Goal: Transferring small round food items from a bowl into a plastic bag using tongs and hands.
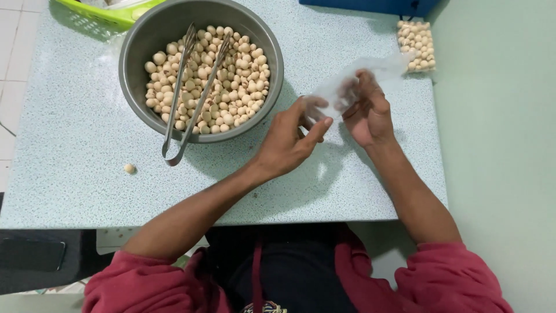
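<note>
1. Head view: the speckled pale-blue tabletop (75, 139) carries a round grey metal bowl (130, 64) heaped with smooth cream seeds (231, 87).
2. Both forearms reach forward right of the bowl, wrists bent inward.
3. Metal tongs (188, 93) lie across the bowl.
4. The left hand (289, 139) and right hand (368, 110) each pinch a thin clear plastic bag (347, 84), grip clenched on its edges, right of the bowl.
5. One stray seed (129, 168) lies below the bowl.

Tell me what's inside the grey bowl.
The grey bowl holds pale round seeds, with metal tongs resting across them. The bowl's bottom is covered by the seeds.
</note>
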